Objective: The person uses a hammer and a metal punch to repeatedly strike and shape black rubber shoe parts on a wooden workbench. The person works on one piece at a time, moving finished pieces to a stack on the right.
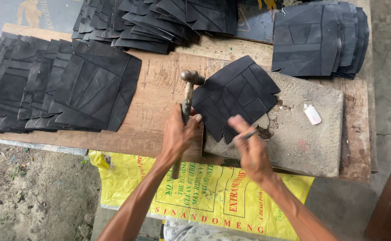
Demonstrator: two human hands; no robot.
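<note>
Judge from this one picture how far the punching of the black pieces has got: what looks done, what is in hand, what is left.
Done: cannot tell; three stacks of black pieces lie on the wooden bench, holes unclear. In hand: the left hand holds a hammer raised, the right hand sets a thin punch on one black piece lying on the stone slab. Left: apparently this piece's remaining edge.

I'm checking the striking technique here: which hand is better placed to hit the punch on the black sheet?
The left hand. It grips the hammer with the head raised above the sheet, while the right hand is busy pinching the thin punch at the sheet's edge.
</note>
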